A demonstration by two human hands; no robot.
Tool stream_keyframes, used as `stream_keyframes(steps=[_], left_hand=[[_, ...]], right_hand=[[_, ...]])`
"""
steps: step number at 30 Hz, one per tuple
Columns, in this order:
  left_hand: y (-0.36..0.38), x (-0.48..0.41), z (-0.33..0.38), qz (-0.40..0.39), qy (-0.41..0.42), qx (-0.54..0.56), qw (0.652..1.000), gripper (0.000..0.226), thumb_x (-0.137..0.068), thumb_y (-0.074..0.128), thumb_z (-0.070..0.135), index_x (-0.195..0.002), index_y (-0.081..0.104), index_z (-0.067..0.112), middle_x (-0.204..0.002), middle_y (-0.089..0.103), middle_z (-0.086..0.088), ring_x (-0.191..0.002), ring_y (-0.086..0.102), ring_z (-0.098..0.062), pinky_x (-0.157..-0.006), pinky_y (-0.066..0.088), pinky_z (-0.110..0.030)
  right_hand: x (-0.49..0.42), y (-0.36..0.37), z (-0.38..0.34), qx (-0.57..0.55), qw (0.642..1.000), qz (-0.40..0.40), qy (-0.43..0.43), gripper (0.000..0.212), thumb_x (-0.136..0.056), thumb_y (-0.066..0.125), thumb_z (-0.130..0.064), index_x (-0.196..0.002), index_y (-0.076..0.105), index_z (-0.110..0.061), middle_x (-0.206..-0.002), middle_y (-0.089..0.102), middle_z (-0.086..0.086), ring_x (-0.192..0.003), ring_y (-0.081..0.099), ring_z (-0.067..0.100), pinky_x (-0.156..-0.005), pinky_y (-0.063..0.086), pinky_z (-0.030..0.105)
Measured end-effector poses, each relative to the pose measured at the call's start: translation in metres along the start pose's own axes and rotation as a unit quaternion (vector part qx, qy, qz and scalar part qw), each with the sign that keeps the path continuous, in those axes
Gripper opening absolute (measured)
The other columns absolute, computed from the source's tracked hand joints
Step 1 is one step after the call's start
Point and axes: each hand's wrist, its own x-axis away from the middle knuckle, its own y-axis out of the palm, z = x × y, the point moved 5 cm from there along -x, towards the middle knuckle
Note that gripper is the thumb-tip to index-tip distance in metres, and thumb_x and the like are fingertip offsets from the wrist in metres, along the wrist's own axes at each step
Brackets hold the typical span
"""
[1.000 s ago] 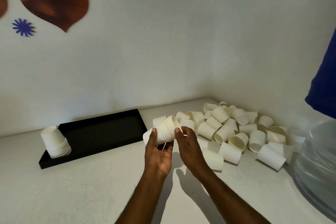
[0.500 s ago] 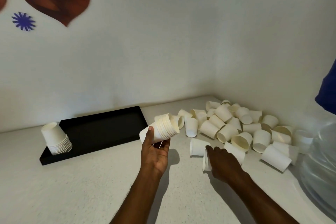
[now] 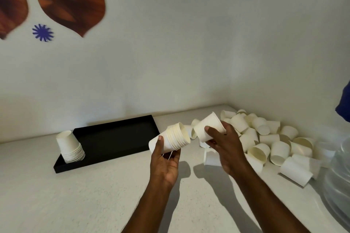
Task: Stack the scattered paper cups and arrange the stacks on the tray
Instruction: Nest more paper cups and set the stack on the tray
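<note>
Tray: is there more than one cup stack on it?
No, only one inverted stack stands on the tray, at its left end.

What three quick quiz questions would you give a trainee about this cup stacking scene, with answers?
1. True or false: the black tray holds no cups.
2. What does the right hand grip? A, a single cup; B, a stack; C, nothing.
3. Which hand holds the sideways stack?
Key: 1 false, an upside-down stack stands at its left end. 2 A. 3 the left hand.
</note>
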Motion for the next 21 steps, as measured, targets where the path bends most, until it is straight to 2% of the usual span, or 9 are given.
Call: stream_keyframes(steps=[2, 4, 7, 8, 11, 14, 16, 18, 21], left_hand=[[0.002, 0.004, -0.001, -0.004, 0.001, -0.002, 1.0, 0.055, -0.083, 0.07, 0.018, -0.131, 0.044, 0.015, -0.123, 0.057, -0.019, -0.111, 0.061, -0.035, -0.085, 0.057, -0.047], [0.004, 0.007, -0.002, -0.01, -0.001, -0.011, 1.0, 0.057, -0.08, 0.071, 0.018, -0.131, 0.045, 0.014, -0.124, 0.057, -0.02, -0.11, 0.061, -0.036, -0.083, 0.058, -0.048], [0.005, 0.01, -0.003, -0.022, -0.004, -0.025, 0.999, 0.059, -0.074, 0.074, 0.021, -0.126, 0.049, 0.013, -0.118, 0.063, -0.021, -0.103, 0.066, -0.036, -0.084, 0.057, -0.049], [0.006, 0.011, -0.001, -0.025, -0.003, -0.029, 0.999, 0.058, -0.073, 0.074, 0.023, -0.124, 0.051, 0.012, -0.113, 0.067, -0.021, -0.101, 0.067, -0.035, -0.084, 0.057, -0.048], [0.002, 0.009, 0.012, -0.008, 0.009, -0.029, 1.0, 0.055, -0.071, 0.076, 0.025, -0.121, 0.055, 0.013, -0.104, 0.071, -0.018, -0.101, 0.068, -0.035, -0.075, 0.059, -0.048], [-0.006, 0.007, 0.028, 0.008, 0.021, -0.027, 0.999, 0.053, -0.078, 0.073, 0.024, -0.125, 0.052, 0.012, -0.116, 0.064, -0.02, -0.107, 0.063, -0.038, -0.067, 0.058, -0.05], [-0.011, 0.007, 0.037, 0.013, 0.026, -0.033, 0.999, 0.056, -0.08, 0.072, 0.024, -0.129, 0.05, 0.011, -0.122, 0.061, -0.021, -0.11, 0.061, -0.04, -0.067, 0.057, -0.053], [-0.016, 0.006, 0.049, 0.011, 0.04, -0.049, 0.998, 0.055, -0.079, 0.072, 0.024, -0.128, 0.05, 0.012, -0.124, 0.06, -0.022, -0.112, 0.06, -0.04, -0.069, 0.056, -0.057], [-0.025, 0.005, 0.074, 0.021, 0.066, -0.102, 0.992, 0.047, -0.08, 0.072, 0.023, -0.123, 0.052, 0.017, -0.12, 0.06, -0.021, -0.112, 0.059, -0.041, -0.072, 0.056, -0.06]], right_hand=[[0.008, 0.018, 0.005, -0.013, 1.0, 0.01, -0.012, 0.055, -0.082, 0.072, -0.015, -0.131, 0.047, -0.013, -0.121, 0.06, 0.012, -0.108, 0.062, 0.026, -0.087, 0.056, 0.04], [0.014, 0.033, 0.013, 0.059, 0.998, 0.02, -0.029, 0.059, -0.085, 0.07, -0.023, -0.135, 0.041, -0.016, -0.122, 0.057, 0.006, -0.107, 0.06, 0.021, -0.091, 0.054, 0.04], [0.022, 0.057, 0.024, 0.134, 0.99, -0.03, -0.04, 0.056, -0.089, 0.062, -0.04, -0.136, 0.035, -0.024, -0.121, 0.054, -0.001, -0.1, 0.055, 0.003, -0.078, 0.048, 0.019], [0.024, 0.065, 0.03, 0.153, 0.986, -0.055, -0.033, 0.058, -0.089, 0.058, -0.047, -0.137, 0.033, -0.025, -0.124, 0.051, -0.001, -0.103, 0.054, 0.004, -0.078, 0.045, 0.017], [0.025, 0.081, 0.046, 0.213, 0.97, -0.115, -0.014, 0.069, -0.087, 0.047, -0.06, -0.144, 0.027, -0.026, -0.138, 0.04, 0.001, -0.12, 0.046, 0.013, -0.093, 0.04, 0.024], [0.027, 0.093, 0.057, 0.25, 0.954, -0.163, -0.001, 0.062, -0.089, 0.041, -0.062, -0.142, 0.031, -0.031, -0.135, 0.033, -0.004, -0.118, 0.041, 0.01, -0.095, 0.035, 0.026], [0.026, 0.098, 0.06, 0.252, 0.951, -0.179, -0.001, 0.059, -0.089, 0.042, -0.061, -0.14, 0.036, -0.032, -0.13, 0.037, -0.008, -0.112, 0.044, 0.006, -0.093, 0.036, 0.023], [0.023, 0.105, 0.06, 0.259, 0.948, -0.182, -0.011, 0.054, -0.09, 0.05, -0.056, -0.136, 0.044, -0.027, -0.127, 0.049, -0.008, -0.105, 0.052, 0.002, -0.082, 0.041, 0.016], [0.014, 0.118, 0.059, 0.274, 0.943, -0.189, -0.026, 0.053, -0.086, 0.065, -0.041, -0.133, 0.047, -0.025, -0.124, 0.058, -0.006, -0.102, 0.058, 0.004, -0.076, 0.045, 0.017]])
